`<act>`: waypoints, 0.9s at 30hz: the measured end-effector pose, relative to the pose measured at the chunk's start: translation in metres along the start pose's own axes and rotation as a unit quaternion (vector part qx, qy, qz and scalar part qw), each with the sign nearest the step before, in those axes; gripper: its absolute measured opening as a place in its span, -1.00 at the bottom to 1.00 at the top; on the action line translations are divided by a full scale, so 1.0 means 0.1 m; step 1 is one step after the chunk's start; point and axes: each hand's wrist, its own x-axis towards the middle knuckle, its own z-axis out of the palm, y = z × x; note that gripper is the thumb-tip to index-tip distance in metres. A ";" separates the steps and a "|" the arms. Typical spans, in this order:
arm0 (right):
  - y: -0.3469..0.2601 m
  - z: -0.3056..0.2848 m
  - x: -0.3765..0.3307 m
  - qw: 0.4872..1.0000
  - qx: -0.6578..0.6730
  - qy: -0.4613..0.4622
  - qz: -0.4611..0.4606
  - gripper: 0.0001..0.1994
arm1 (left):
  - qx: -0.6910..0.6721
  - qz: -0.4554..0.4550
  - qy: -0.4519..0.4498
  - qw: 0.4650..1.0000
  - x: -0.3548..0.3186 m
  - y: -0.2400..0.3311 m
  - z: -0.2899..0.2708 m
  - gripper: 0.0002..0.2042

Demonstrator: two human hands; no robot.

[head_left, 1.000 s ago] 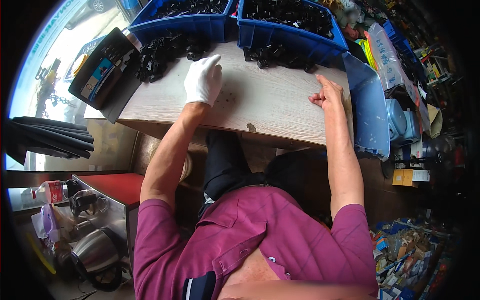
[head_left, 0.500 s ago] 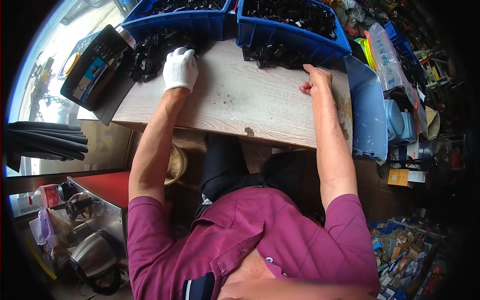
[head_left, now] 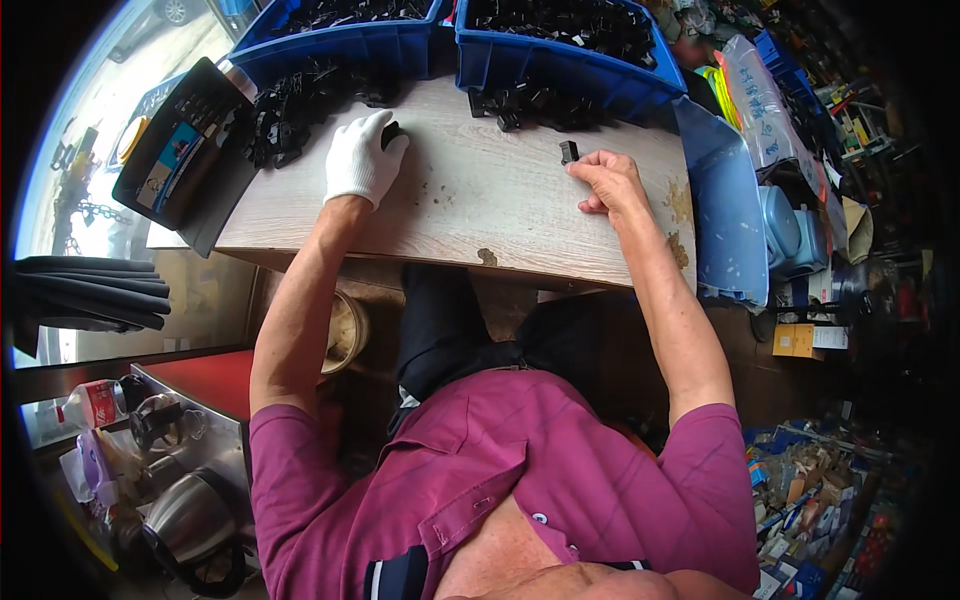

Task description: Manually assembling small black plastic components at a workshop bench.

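My left hand [head_left: 362, 160], in a white glove, is closed round a small black plastic part [head_left: 390, 131] that shows between thumb and fingers. Beside it spreads a loose pile of black parts [head_left: 275, 125]. My bare right hand [head_left: 608, 180] pinches a small black block-shaped plastic part [head_left: 569, 152] between thumb and fingertips, just above the table. Another heap of black parts [head_left: 530, 108] lies beyond it, against a blue bin. The two hands are well apart over the pale wooden table [head_left: 470, 190].
Two blue bins, one at left [head_left: 345, 48] and one at right [head_left: 560, 68], stand full of black parts along the far side. A propped tablet [head_left: 180, 150] is at the left edge. A light blue plastic panel [head_left: 728, 200] borders the table's right side.
My right hand has drawn back from the far heap, toward the middle, and now holds a black part. My left hand has shifted slightly nearer, with a black part now showing in it.
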 end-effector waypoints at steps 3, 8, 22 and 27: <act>-0.01 0.00 -0.05 1.000 -0.006 0.002 -0.018 -0.81 | 0.034 -0.042 -0.024 0.998 -0.02 -0.02 -0.03 -0.78; -0.01 -0.01 -0.09 0.998 0.007 0.023 -0.054 -0.66 | 0.013 -0.048 -0.028 0.998 -0.03 -0.06 -0.04 -0.84; 0.00 0.11 0.04 0.981 -0.184 0.017 -0.065 -0.64 | -0.026 0.047 -0.071 0.996 -0.16 0.44 -0.08 -0.82; -0.04 0.21 -0.11 0.975 -0.201 -0.043 -0.079 -0.64 | -0.207 0.017 -0.053 0.977 -0.17 0.85 0.08 -0.79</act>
